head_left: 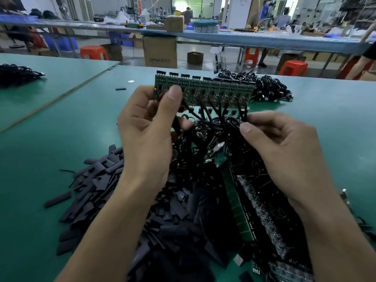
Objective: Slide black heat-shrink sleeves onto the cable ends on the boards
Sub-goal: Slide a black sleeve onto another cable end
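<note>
My left hand (148, 127) grips the left end of a long green board strip (213, 89) and holds it up above the table. Black cables (215, 123) hang in a tangle from the strip's lower edge. My right hand (284, 147) pinches cables under the strip's right part, thumb and fingers curled around them. A big heap of black heat-shrink sleeves (175, 216) lies on the green table below my forearms. More board strips (240, 208) with cables lie at the lower right.
A pile of black cabled parts (268, 86) sits behind the held strip. Another black bundle (16, 74) lies at the far left. One loose sleeve (120, 89) rests on the mat. Orange stools, cartons and a long bench with people stand beyond the table edge (325, 78).
</note>
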A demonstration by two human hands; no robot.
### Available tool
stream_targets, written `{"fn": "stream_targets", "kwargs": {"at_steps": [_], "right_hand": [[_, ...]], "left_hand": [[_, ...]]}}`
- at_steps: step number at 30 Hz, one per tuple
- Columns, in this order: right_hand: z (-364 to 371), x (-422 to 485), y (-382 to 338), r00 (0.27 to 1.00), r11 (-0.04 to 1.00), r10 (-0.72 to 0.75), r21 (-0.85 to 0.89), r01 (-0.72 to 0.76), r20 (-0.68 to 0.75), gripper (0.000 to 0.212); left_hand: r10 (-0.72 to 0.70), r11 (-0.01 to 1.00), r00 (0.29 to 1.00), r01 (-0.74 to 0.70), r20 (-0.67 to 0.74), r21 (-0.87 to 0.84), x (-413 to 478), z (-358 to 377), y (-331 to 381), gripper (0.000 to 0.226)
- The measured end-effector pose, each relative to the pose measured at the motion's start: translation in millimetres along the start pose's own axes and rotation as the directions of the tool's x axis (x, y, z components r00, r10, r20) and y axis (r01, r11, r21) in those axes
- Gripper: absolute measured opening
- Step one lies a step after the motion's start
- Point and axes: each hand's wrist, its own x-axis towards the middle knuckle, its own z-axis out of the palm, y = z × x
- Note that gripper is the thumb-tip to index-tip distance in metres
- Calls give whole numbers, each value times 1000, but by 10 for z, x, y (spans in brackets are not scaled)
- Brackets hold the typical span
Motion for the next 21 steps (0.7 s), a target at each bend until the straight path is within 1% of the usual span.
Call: {"fn": "stream_targets", "kwargs": {"at_steps": [2,4,5,6,8,10,11,12,14,15,16,17,18,19,20,21], "right_hand": [[6,-3,-13,999,999,-33,1,33,27,7],[15,-7,-37,996,1000,-21,-8,22,88,17],[25,-13,-37,993,1000,-15,-19,17,117,23],[41,-19,-37,990,999,-15,-40,21,142,29],[72,-32,-48,983,996,-22,-86,38,180,37],[92,-36,-64,981,998,3,-55,7,192,40],[88,-32,-66,982,1000,19,-18,-16,185,45],[80,-26,-62,985,999,30,15,-33,169,50],[66,-17,-66,993,998,45,41,-50,106,62],[55,-23,-70,997,998,44,37,-46,63,64],[43,-29,-73,999,999,36,15,-37,17,61],[24,-36,-72,999,999,20,-39,-21,-25,52],[0,-41,-77,999,991,-5,-134,-1,-49,40],[-15,-49,-92,998,971,-36,-238,25,-42,29],[-22,-59,-106,997,945,-70,-322,63,-10,22],[-18,-69,-119,994,921,-102,-376,105,26,23]], "left_hand": [[49,996,999,-48,14,-81,17,5,102,24],[105,985,994,-101,16,-140,55,-10,177,19],[104,986,995,-101,11,-130,71,-28,189,16],[76,992,997,-75,7,-102,79,-49,181,15],[-58,998,998,58,0,-36,85,-87,107,17],[-223,975,974,223,-25,-17,78,-99,14,26],[-281,960,959,281,-22,-6,76,-100,-35,29],[-321,947,947,321,-3,35,70,-98,-74,27],[-361,924,929,344,83,167,46,-83,-149,10],[-373,913,918,338,133,228,28,-86,-177,12],[-389,902,905,337,171,272,18,-92,-198,15],[-399,896,892,330,214,297,8,-95,-216,14],[-412,893,873,330,260,306,-1,-90,-216,14],[-426,891,848,333,316,307,-15,-77,-217,14],[-448,884,821,348,352,314,-33,-61,-224,16],[-462,876,801,344,381,338,-56,-42,-244,19]]}}
